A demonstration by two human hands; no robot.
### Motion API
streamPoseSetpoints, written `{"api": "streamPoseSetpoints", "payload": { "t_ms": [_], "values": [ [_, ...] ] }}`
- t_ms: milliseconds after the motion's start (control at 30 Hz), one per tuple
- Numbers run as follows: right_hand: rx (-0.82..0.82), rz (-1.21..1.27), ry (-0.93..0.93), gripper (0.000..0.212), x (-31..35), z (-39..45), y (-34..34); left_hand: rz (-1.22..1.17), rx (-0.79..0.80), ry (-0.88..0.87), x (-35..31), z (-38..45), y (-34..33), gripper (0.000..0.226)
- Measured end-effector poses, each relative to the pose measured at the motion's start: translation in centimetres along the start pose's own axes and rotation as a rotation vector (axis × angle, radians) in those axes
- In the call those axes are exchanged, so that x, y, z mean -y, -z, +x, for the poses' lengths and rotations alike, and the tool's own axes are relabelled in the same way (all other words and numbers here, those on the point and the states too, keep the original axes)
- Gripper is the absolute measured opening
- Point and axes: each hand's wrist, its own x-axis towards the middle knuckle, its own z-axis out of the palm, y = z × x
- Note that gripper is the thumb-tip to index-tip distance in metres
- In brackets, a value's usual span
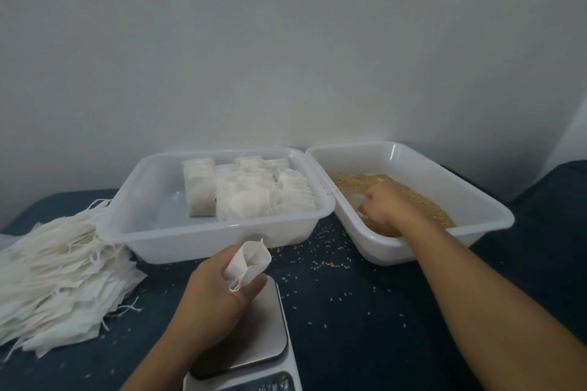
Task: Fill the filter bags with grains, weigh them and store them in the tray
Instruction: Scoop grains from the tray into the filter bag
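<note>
Head view: filling step. Left hand grips 1 open filter bag; right hand curled in grains, contents unclear. Next: carry grains to bag mouth.

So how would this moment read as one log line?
left hand holds open filter bag above scale | right hand in grains | filled bags in tray

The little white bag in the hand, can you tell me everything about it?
The little bag is a small white filter bag that looks like thin, papery cloth. Its mouth is open and points up and to the right. A thin white drawstring dangles from it. The left hand grips its lower end, holding it just above the silver scale. It looks empty, though its inside is not clearly visible.
</note>
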Motion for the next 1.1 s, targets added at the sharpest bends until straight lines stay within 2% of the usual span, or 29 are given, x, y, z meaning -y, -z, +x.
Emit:
{"api": "streamPoseSetpoints", "payload": {
  "t_ms": [267, 433, 567, 667, 833, 900, 967, 1033, 1100],
  "values": [
    [0.06, 0.047, 0.016, 0.024, 0.6, 1.2, -0.3, 0.002, 0.006, 0.016, 0.0, 0.0, 0.1, 0.02],
    [0.054, 0.201, -0.021, 0.024, 0.9, 1.4, -0.4, -0.011, 0.019, 0.016, -0.1, -0.3, -0.2, 0.027],
    [-0.085, 0.388, -0.011, 0.024, 1.0, 0.3, 0.1, -0.028, -0.014, 0.045, 0.1, -0.1, -0.3, 0.014],
    [-0.229, 0.515, 0.074, 0.027, 1.3, -1.8, 0.9, -0.037, -0.028, 0.053, 0.1, -0.1, -0.2, 0.01],
    [-0.267, 0.773, 0.264, 0.023, 1.4, -6.3, 3.2, -0.041, -0.047, 0.071, -0.2, 0.5, -0.4, 0.013],
    [-0.206, 0.806, 0.373, 0.018, 1.7, -8.5, 3.5, -0.06, -0.068, 0.08, 0.0, 0.6, -0.1, 0.015],
    [-0.093, 0.788, 0.452, 0.028, 2.2, -10.5, 3.6, -0.078, -0.111, 0.089, 0.6, 0.7, 0.4, 0.016],
    [-0.043, 0.679, 0.492, 0.039, 2.3, -12.0, 3.8, -0.086, -0.142, 0.1, 1.0, 0.8, 0.8, 0.016],
    [-0.002, 0.58, 0.524, 0.041, 2.2, -12.9, 4.1, -0.093, -0.16, 0.109, 1.3, 1.0, 1.1, 0.018]
  ]
}}
